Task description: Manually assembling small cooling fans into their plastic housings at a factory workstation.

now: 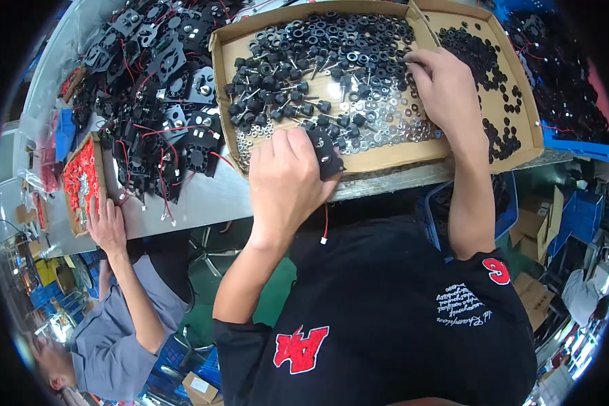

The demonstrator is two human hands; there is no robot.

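Note:
My left hand (282, 169) is closed round a small black fan unit (326, 150) at the front edge of a shallow cardboard tray (379, 166). A red wire (327, 220) with a white plug hangs below that hand. My right hand (445, 88) reaches into the tray's right part, thumb and forefinger pinched together beside black rubber washers (384, 66). Whatever sits between those fingertips is too small to make out. Black-headed screws (271, 88) fill the tray's left side, and metal washers (389, 125) lie scattered nearer me.
Fan units with red wires (172, 88) are heaped left of the tray. Beyond a cardboard divider (424, 24) lie small black discs (504, 101). A co-worker's hand (107, 223) rests at a box of red pieces (81, 176). Blue crates (514, 203) stand below the table at right.

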